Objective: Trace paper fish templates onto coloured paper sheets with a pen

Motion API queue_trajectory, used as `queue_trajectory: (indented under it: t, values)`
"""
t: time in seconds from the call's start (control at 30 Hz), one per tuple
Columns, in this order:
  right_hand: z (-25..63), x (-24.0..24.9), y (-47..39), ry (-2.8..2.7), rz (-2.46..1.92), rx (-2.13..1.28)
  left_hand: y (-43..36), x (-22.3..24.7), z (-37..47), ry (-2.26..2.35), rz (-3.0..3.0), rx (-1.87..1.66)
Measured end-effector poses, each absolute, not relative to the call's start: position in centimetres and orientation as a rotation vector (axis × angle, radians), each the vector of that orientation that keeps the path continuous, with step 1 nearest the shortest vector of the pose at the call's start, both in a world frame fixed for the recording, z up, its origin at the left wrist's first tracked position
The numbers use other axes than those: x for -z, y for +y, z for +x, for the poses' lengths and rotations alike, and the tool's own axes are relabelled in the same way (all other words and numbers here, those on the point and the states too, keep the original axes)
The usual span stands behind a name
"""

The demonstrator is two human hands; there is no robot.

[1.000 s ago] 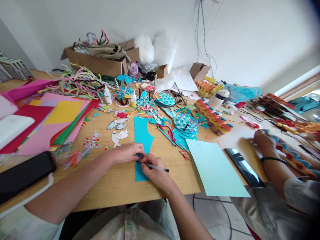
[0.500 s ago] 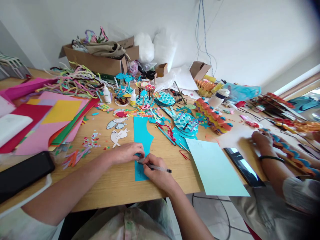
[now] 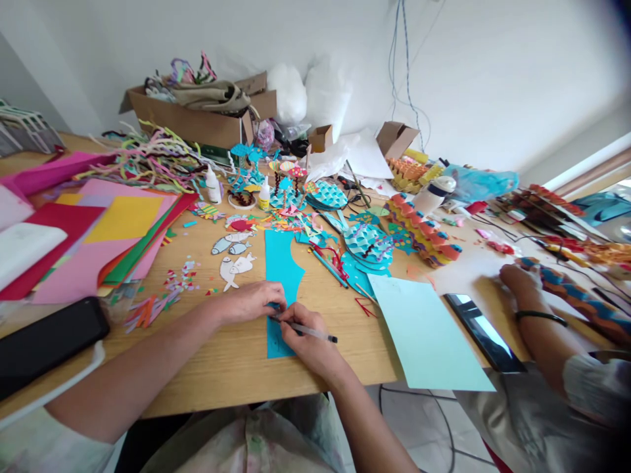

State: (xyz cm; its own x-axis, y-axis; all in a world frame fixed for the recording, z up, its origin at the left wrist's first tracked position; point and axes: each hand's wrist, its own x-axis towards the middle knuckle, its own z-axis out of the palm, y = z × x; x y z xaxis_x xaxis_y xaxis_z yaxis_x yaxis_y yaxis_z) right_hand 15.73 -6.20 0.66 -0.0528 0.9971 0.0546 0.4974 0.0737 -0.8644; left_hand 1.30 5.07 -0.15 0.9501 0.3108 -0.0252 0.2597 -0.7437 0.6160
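Note:
A strip of blue paper [image 3: 282, 256] lies on the wooden table in front of me, its right side cut in a curve. My right hand [image 3: 306, 334] grips a pen [image 3: 318, 334], its tip toward the paper and its dark end pointing right. My left hand [image 3: 254, 301] rests on the paper's left side with its fingers bent; what they press or hold is hidden. Faint drawn lines show near the paper's lower end. Left of the strip lie white fish cutouts [image 3: 228, 270].
Coloured sheets [image 3: 123, 220] and a black phone [image 3: 54, 341] lie left. Glue bottles [image 3: 213, 186] and paper crafts [image 3: 367, 243] stand behind. At right are a pale green sheet [image 3: 428, 335], another phone [image 3: 483, 332] and another person's arm [image 3: 537, 315] beside a paper chain.
The view has shifted very slightly. At the right, the other person's hand and the orange and blue paper chain have moved a little; my hands have barely moved.

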Motion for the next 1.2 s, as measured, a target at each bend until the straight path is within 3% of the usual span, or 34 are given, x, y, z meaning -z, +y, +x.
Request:
queue_trajectory:
  t: [1.2]
  values:
    - [15.54,-0.29,-6.28,-1.691,-1.509,-0.811,5.35,0.72,1.29,0.372,2.416,-0.134]
